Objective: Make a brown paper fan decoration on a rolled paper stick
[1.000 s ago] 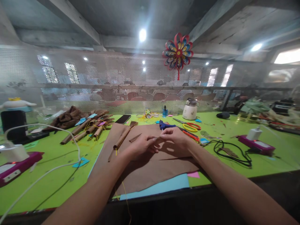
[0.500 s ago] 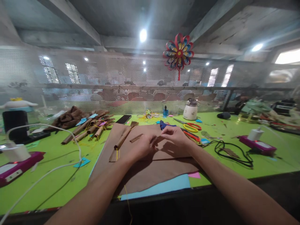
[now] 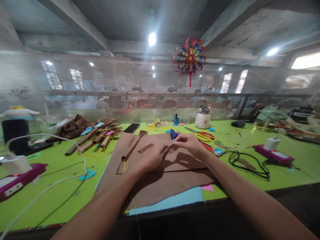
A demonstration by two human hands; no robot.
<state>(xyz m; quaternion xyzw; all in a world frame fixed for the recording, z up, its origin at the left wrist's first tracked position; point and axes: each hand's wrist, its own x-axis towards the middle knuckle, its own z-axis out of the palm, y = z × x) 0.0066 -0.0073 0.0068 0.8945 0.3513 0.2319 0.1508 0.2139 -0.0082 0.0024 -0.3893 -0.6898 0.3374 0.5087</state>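
Mid-frame, the fingers of the right hand pinch a small brown piece above the brown sheet; whether the left hand grips it too, I can't tell. A light, steady pinch should prevent creasing.

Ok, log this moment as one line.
left hand: over brown sheet | right hand: pinch pose, any held item unclear | brown roll: on sheet, left of both hands | yellow-handled scissors: on green table
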